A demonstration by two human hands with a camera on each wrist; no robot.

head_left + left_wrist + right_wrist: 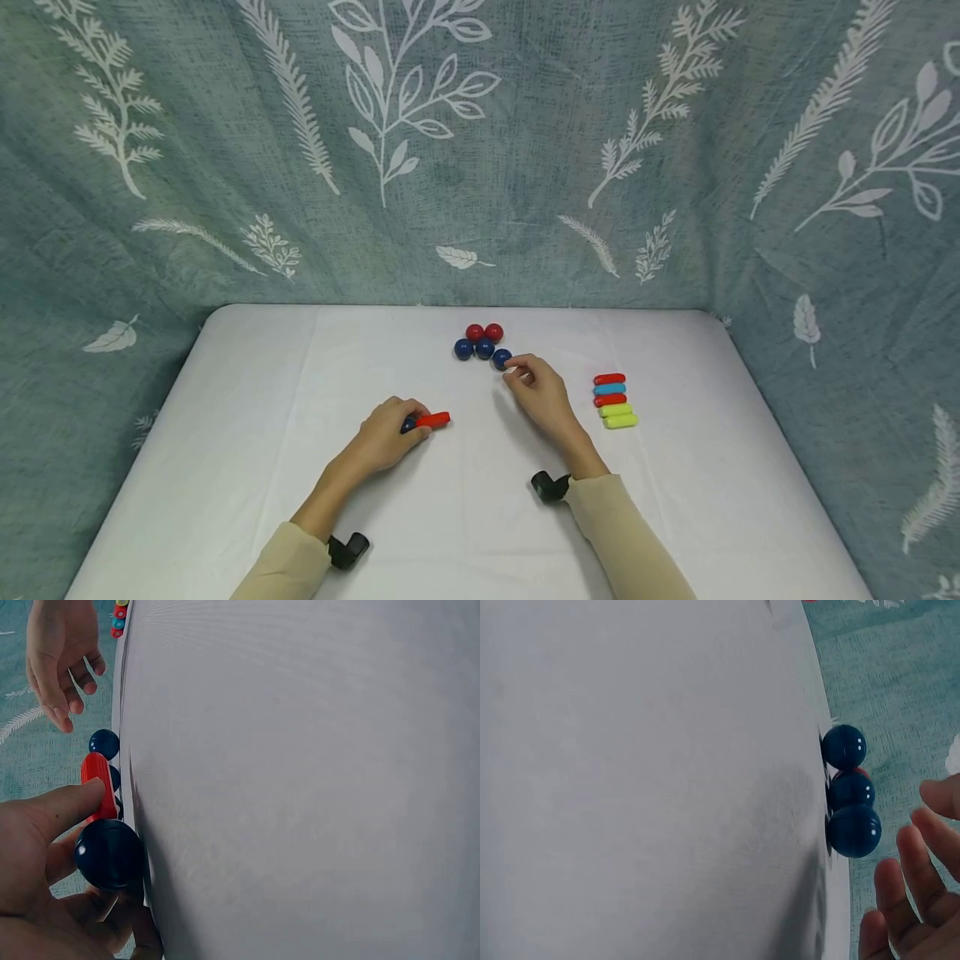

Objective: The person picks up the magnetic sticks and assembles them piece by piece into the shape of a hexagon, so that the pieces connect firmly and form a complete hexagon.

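My left hand (pixel 384 435) pinches a red rod (pixel 437 419) between thumb and fingers. A dark blue ball (pixel 109 855) sits at the rod's near end, inside the same hand; they appear to touch. The thumb lies along the rod in the left wrist view. My right hand (pixel 542 400), fingers loosely bent and holding nothing, is beside the nearest blue ball (pixel 502 359). In the right wrist view a gap shows between the fingertips and this blue ball (pixel 855 831). Two more blue balls (pixel 463 349) and two red balls (pixel 475 332) are grouped just beyond it.
Right of my right hand, several short rods lie in a column: red (pixel 610 379), blue (pixel 610 389) and yellow-green (pixel 621 422). A white cloth (pixel 225 467) covers the table. Behind its far edge hangs a green patterned curtain (pixel 525 250).
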